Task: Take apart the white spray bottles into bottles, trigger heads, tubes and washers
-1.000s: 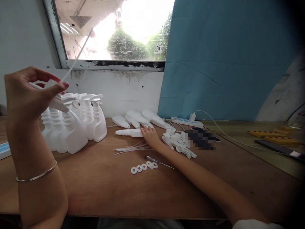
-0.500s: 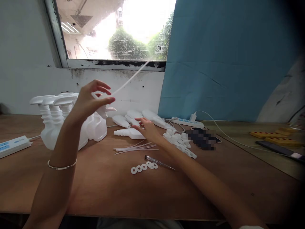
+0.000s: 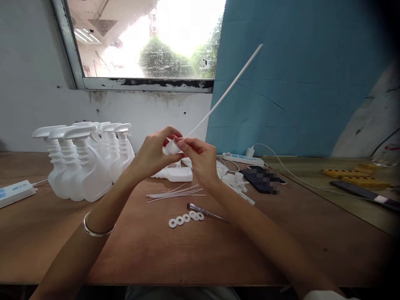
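My left hand (image 3: 156, 152) is closed around a white trigger spray head, whose ribbed collar (image 3: 173, 146) shows between the fingers. A long thin white dip tube (image 3: 229, 88) slants up and right from it. My right hand (image 3: 200, 156) pinches at the tube's lower end beside the collar; the fingertips partly hide what lies between them. Below the hands, several loose white tubes (image 3: 175, 193) lie on the table, with several white washers (image 3: 179, 220) and a screwdriver (image 3: 204, 211) nearer me. A white bottle (image 3: 176, 174) lies on its side behind.
Several white spray bottles with heads (image 3: 93, 171) stand at the left near a power strip (image 3: 17, 193). A pile of white spray heads (image 3: 234, 183) and phones (image 3: 262, 179) are at the right. Another power strip (image 3: 242, 158) sits by the wall.
My left hand has moved right and lower with the spray head and tube. My right hand has come from over the lying bottles to the tube's base and closed there.
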Demonstrator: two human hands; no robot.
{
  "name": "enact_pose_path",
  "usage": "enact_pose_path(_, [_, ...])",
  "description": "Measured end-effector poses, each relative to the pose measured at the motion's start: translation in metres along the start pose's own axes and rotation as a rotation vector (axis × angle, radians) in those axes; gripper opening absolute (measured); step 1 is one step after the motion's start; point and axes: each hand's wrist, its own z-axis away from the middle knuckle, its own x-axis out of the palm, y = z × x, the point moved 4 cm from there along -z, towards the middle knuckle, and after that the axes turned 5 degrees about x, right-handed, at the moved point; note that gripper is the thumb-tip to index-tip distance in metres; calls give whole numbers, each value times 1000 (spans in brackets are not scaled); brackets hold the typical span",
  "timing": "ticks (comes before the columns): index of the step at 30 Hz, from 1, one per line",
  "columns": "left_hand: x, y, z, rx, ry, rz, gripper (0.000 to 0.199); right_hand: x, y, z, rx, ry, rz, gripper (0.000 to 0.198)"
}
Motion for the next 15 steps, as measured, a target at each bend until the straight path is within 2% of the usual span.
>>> enact_pose_path(4, [14, -8, -1, -45, -131, 7, 19, 0, 4, 0, -31, 14, 10, 13])
enact_pose_path(8, [26, -21, 0, -107, -179, -24, 21, 1, 10, 2, -50, 3, 41, 17])
enact_pose_path(12, [39, -31, 2, -199, -253, 183, 18, 0, 13, 5, -58, -23, 219, 21])
enact_pose_path(15, [50, -35, 3, -243, -317, 321, 15, -2, 14, 6, -118, -27, 422, 20])
